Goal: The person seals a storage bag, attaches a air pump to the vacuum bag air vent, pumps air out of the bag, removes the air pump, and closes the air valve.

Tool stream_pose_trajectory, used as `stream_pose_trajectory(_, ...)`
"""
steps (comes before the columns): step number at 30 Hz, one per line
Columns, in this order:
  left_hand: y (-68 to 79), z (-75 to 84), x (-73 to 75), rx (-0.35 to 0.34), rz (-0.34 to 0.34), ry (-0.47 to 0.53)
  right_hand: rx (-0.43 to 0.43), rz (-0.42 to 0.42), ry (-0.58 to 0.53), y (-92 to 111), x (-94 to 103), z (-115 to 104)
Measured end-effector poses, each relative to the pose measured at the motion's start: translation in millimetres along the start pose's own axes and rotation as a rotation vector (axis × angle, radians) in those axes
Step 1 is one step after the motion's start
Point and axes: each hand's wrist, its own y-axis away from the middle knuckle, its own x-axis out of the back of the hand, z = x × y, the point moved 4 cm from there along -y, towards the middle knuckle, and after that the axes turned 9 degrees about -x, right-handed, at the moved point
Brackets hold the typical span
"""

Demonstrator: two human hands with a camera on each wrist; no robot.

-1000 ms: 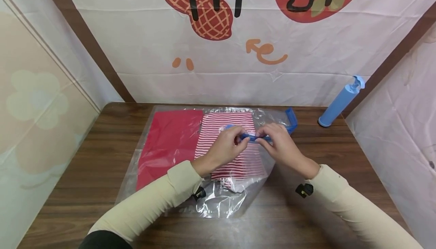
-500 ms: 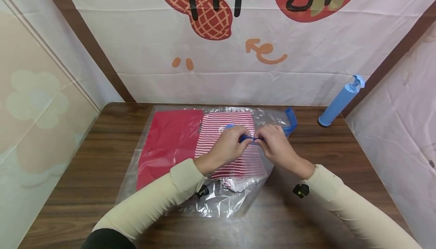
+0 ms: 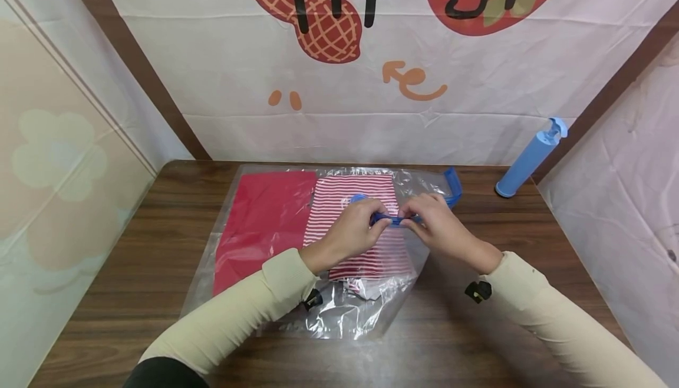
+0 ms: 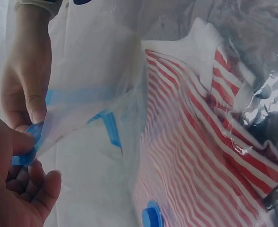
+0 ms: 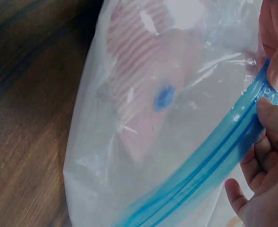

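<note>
A clear plastic vacuum storage bag (image 3: 339, 323) lies on the table. Inside are a folded red cloth (image 3: 267, 223) and a red-and-white striped garment (image 3: 352, 184) with a white edge. A round blue valve (image 4: 151, 216) sits over the stripes. My left hand (image 3: 350, 226) pinches the bag's blue zip strip (image 5: 210, 161) between thumb and fingers, the strip raised off the bag. Close beside it on the right, my right hand (image 3: 437, 226) pinches the same strip. A short stretch of strip shows between the hands. The fingers partly hide the strip there.
A light blue hand pump (image 3: 530, 161) stands upright at the back right of the wooden table (image 3: 122, 258). A blue corner of the bag's strip (image 3: 453, 181) sticks up near it. Printed cloth walls (image 3: 339, 134) enclose the back and sides.
My right hand came left, close against the left hand, then slid back right along the strip. More blue strip shows between the hands than half a second ago. The left hand barely moves.
</note>
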Motion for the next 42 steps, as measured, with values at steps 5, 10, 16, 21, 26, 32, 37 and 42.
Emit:
stream_pose_trajectory(5,1.1,0.4,0.0,-0.007,0.014,-0.008,0.023,0.015,0.014,1,-2.3,0)
stream_pose_trajectory(10,0.7,0.8,0.0,-0.008,0.014,-0.006,0.046,0.051,0.089,1,-7.0,-2)
stream_pose_trajectory(16,2.3,-3.9,-0.8,0.012,0.0,-0.008,0.028,-0.019,0.072,0,-5.1,1)
stream_pose_trajectory(21,3.8,-4.0,1.0,0.01,0.005,-0.009,0.037,-0.041,0.043,2,-0.8,7)
stream_pose_trajectory(26,3.0,-2.4,2.8,0.007,0.012,-0.016,0.058,-0.007,0.034,2,-1.4,8)
stream_pose_trajectory(32,2.2,-1.9,2.2,0.006,0.008,-0.015,0.081,0.005,0.067,3,-5.8,11)
stream_pose_trajectory(37,2.8,-2.6,1.4,0.014,-0.005,-0.011,0.062,-0.048,0.035,0,-2.8,15)
stream_pose_trajectory(42,4.9,-5.2,2.5,0.019,-0.001,-0.002,0.058,-0.077,0.023,-3,0.3,18)
